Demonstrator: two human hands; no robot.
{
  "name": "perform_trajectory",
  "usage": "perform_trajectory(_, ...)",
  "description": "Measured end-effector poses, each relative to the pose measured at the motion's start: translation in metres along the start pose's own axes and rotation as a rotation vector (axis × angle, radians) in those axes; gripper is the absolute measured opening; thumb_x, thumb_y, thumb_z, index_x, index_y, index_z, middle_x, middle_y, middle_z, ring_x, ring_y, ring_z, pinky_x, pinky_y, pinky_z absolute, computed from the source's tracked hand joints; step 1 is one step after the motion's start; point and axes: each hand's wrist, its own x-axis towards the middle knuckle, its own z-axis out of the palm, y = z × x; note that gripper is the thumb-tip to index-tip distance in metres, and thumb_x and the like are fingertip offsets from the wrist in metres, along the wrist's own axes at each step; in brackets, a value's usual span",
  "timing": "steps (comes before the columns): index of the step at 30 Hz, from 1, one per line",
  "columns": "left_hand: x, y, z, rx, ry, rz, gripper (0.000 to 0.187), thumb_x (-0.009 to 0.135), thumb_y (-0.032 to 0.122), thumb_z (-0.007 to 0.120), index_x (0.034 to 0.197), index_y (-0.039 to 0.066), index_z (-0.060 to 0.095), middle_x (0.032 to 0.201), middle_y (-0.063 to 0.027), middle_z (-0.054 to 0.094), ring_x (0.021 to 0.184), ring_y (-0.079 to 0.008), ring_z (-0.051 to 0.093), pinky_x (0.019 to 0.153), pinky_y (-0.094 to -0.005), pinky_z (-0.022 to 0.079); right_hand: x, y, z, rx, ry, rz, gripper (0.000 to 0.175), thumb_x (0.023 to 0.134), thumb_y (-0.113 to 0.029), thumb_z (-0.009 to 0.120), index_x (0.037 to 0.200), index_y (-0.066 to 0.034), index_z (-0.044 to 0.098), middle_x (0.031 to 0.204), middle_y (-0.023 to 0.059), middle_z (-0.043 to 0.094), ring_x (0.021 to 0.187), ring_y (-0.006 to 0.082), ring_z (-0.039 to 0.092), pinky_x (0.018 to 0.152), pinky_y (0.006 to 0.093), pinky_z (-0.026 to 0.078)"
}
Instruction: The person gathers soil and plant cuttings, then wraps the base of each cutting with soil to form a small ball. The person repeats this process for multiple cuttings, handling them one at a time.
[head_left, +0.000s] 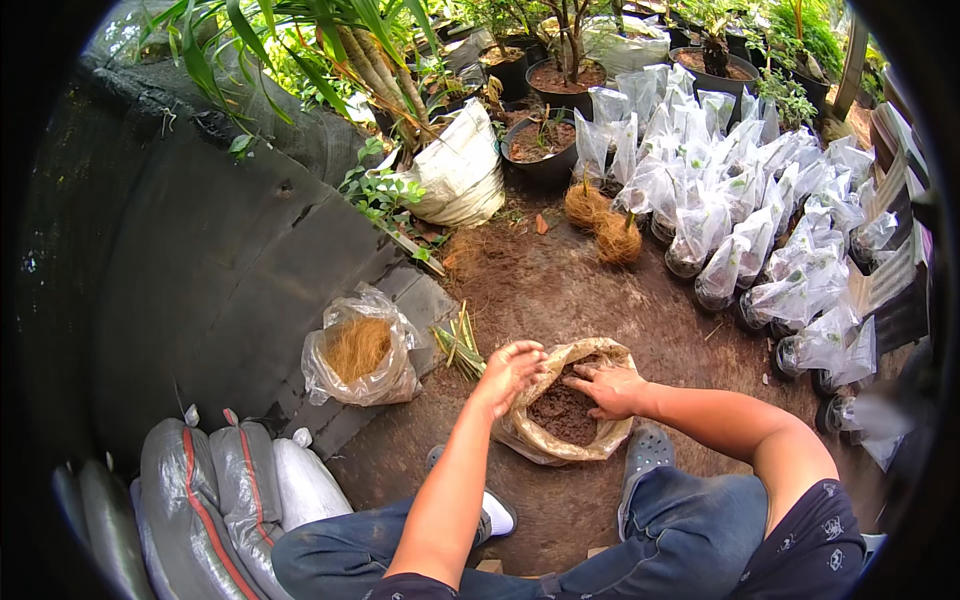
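A clear plastic bag (517, 433) with its rim rolled outward stands on the ground between my feet. Dark brown, moist soil or potting mix (561, 414) lies inside it. My right hand (611, 390) reaches over the bag's right rim, its spread fingers touching the soil; the fingertips are partly hidden. Just above the left rim, my left hand (512, 375) is raised with loosely bent fingers and nothing in it. Whether it touches the rim I cannot tell.
Left stands a plastic bag of brown fibre (360, 349), near cut green stalks (460, 346). Fibre-wrapped balls (619, 238) lie ahead. Many plastic-covered seedlings (750, 217) fill the right. Full sacks (187, 495) lean at lower left. A white sack planter (457, 169) and black pots (540, 150) stand behind.
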Motion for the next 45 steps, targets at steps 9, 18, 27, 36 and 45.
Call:
perform_trajectory(9,-0.024,-0.065,0.051,0.056,0.037,-0.126,0.031,0.101,0.018,0.063,0.129,0.006,0.060,0.124,-0.0054,0.067,0.110,-0.0138,0.065,0.091,-0.0267,0.053,0.013,-0.010,0.027,-0.152,0.035,-0.018,0.030,0.093,-0.018,0.054,0.114,-0.0052,0.070,0.126,0.0196,0.061,0.120,0.0346,0.059,0.096,0.0452,0.053)
perform_trajectory(18,-0.023,-0.103,0.038,-0.126,0.216,-0.021,0.030,0.102,0.024,0.061,0.127,0.008,0.061,0.121,-0.0031,0.066,0.111,-0.0140,0.061,0.095,-0.0280,0.047,0.018,0.006,0.024,0.039,0.209,-0.095,0.016,0.084,-0.009,0.060,0.091,-0.0005,0.072,0.091,0.0222,0.071,0.093,0.0406,0.070,0.082,0.0472,0.057)
perform_trajectory(27,-0.020,-0.115,0.069,-0.479,0.294,-0.131,0.046,0.106,0.050,0.042,0.137,0.016,0.050,0.138,-0.0068,0.051,0.122,-0.0214,0.053,0.098,-0.0483,0.048,0.025,-0.019,-0.002,0.790,0.117,0.142,0.042,0.077,-0.007,0.066,0.119,-0.0035,0.071,0.111,0.0210,0.073,0.107,0.0330,0.070,0.093,0.0399,0.054)
perform_trajectory(36,-0.015,-0.118,0.068,-0.359,0.485,-0.173,0.043,0.107,0.049,0.039,0.086,0.015,0.054,0.073,-0.0023,0.052,0.059,-0.0145,0.048,0.049,-0.0305,0.041,0.008,-0.034,-0.020,0.477,0.323,0.157,0.035,0.079,-0.009,0.064,0.113,-0.0006,0.067,0.098,0.0279,0.070,0.097,0.0439,0.068,0.084,0.0513,0.055)
perform_trajectory(45,-0.006,-0.086,0.056,0.162,0.213,-0.197,0.050,0.106,0.050,0.046,0.073,0.012,0.048,0.054,0.0052,0.038,0.045,-0.0089,0.035,0.041,-0.0283,0.026,0.012,-0.008,-0.021,0.335,0.455,0.145,0.043,0.085,-0.018,0.064,0.124,-0.0018,0.058,0.105,0.0279,0.067,0.096,0.0449,0.066,0.086,0.0508,0.054)
